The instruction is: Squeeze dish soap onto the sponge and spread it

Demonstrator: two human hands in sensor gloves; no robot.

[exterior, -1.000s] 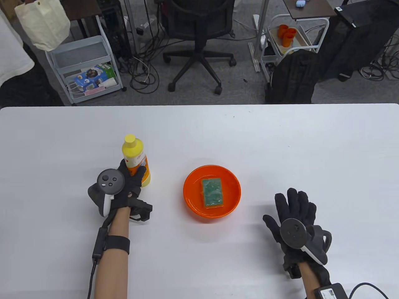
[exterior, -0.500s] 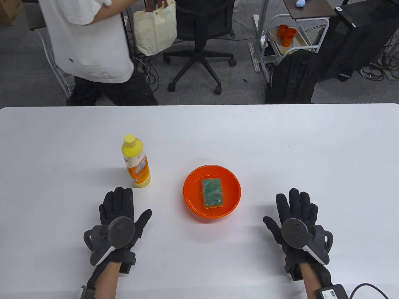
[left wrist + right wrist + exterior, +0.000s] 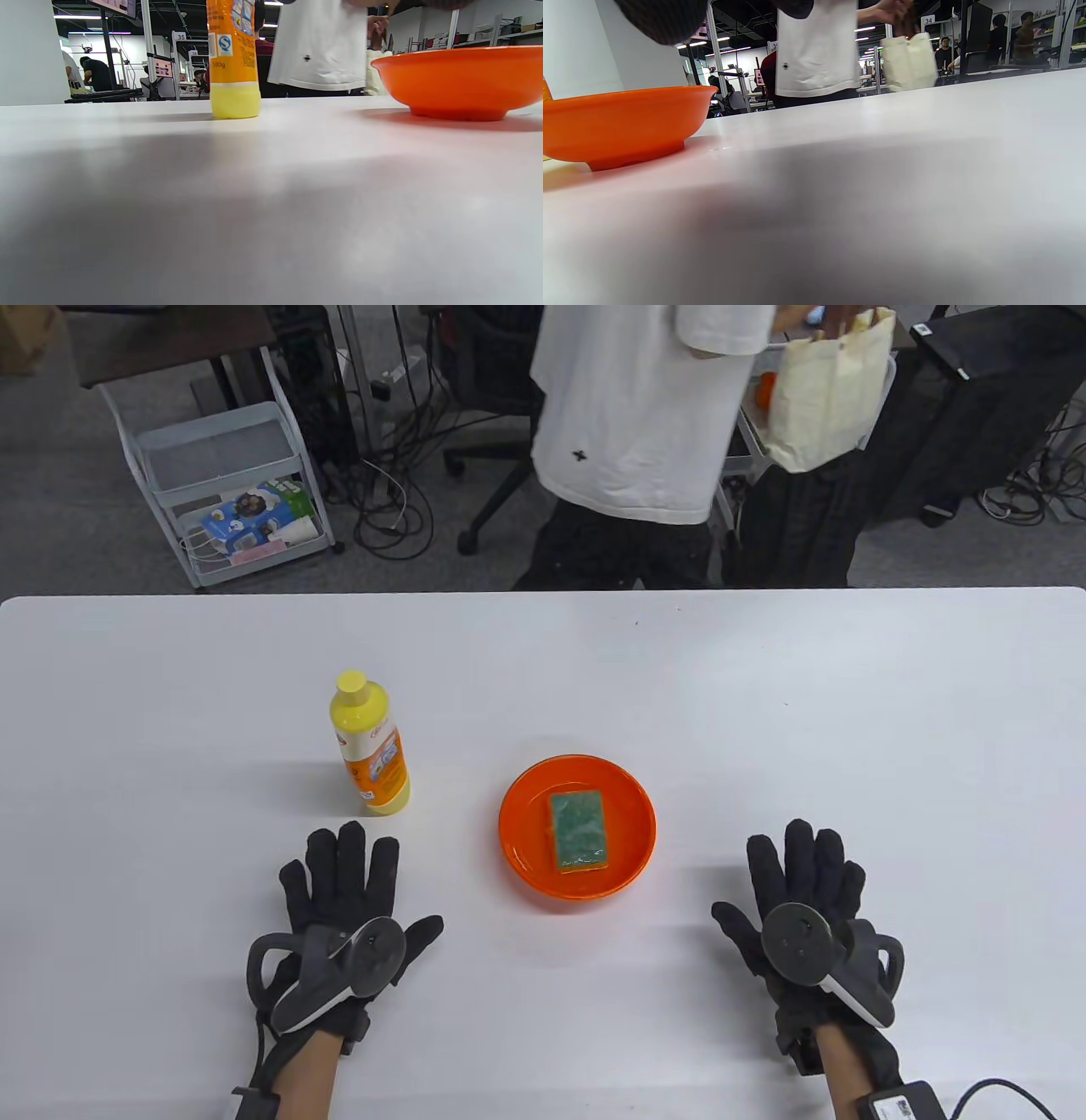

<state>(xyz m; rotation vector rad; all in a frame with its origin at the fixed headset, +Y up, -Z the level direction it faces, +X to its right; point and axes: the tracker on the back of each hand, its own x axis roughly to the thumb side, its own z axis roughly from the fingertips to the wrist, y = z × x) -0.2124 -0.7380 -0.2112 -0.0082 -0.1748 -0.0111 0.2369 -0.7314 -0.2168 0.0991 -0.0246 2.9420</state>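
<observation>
— Both hands lie flat, fingers spread, holding nothing: left hand [image 3: 344,912] lower left, right hand [image 3: 802,912] lower right.

— And the soap bottle [image 3: 371,744]?

— Upright, just above the left hand, which is nearer. The sponge [image 3: 579,830] lies lengthwise up-frame in the orange bowl [image 3: 517,814], between the hands.

— Changes?

— A second ago the left hand gripped the bottle; now it rests on the desk [image 3: 543,670].

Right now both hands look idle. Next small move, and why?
Probably none: both hands, left hand and right hand, lie flat and open, the bottle stands capped and apart, and the sponge sits in the bowl. Whether soap is spread cannot be told.
</observation>
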